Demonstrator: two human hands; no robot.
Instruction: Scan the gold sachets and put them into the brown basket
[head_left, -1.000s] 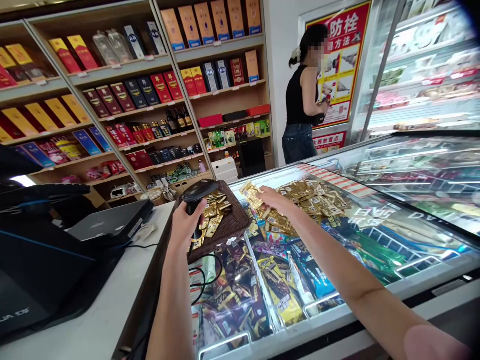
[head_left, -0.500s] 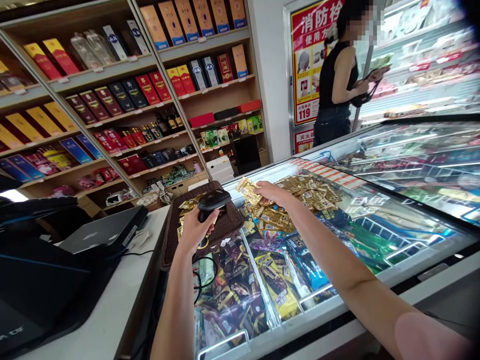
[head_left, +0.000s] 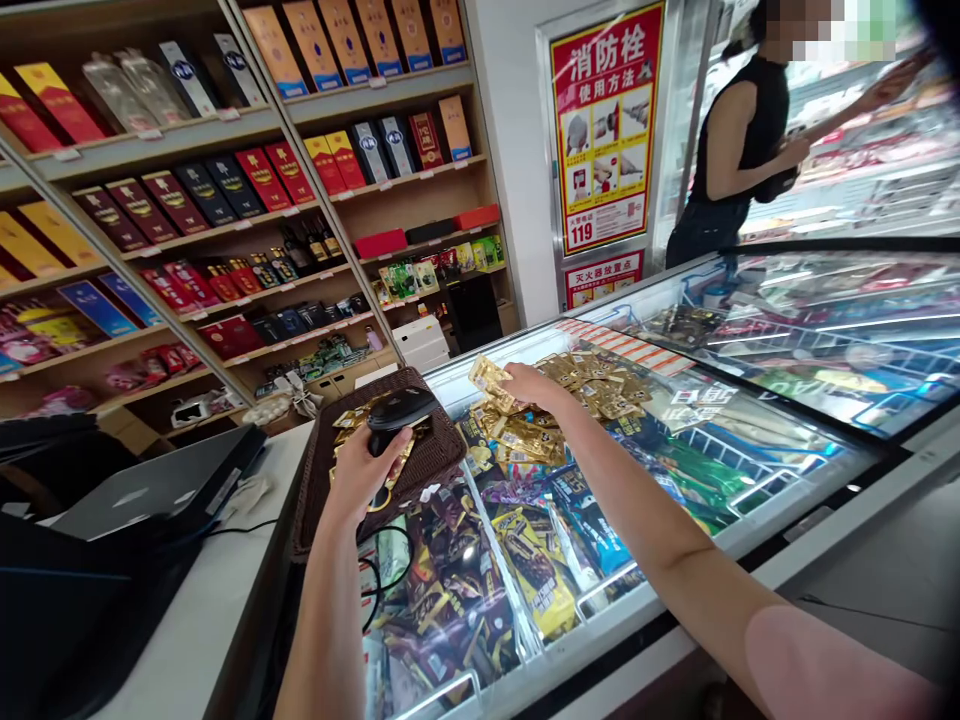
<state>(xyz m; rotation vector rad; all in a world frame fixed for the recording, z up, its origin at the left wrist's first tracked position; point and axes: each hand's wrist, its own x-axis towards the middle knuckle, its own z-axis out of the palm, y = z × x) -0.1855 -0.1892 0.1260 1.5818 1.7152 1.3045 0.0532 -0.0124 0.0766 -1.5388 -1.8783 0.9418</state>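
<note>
My left hand [head_left: 365, 467] is wrapped round the handle of a black barcode scanner [head_left: 401, 406], held over a brown woven basket [head_left: 431, 452]. Gold packets lie in that basket, partly covered by the hand and scanner. Between the fingers of my right hand [head_left: 534, 387] is a small gold packet [head_left: 490, 381], facing the scanner's head with a gap between them. Beneath and beyond this hand, a heap of gold packets [head_left: 592, 380] spreads over the glass top of a chest freezer [head_left: 559, 655]. The right fingertips are partly hidden behind the packet.
Wrapped ice creams [head_left: 442, 590] show through the freezer glass. A white counter [head_left: 225, 590] with a dark laptop-like device [head_left: 161, 480] stands on the left. Shelves of boxes [head_left: 277, 185] line the back wall. A person in black [head_left: 739, 150] stands beyond the freezer, at the right.
The view has turned slightly right, so the shelves and both hands sit further left. Both hands keep their holds. The person beyond the freezer has moved right and reaches out an arm.
</note>
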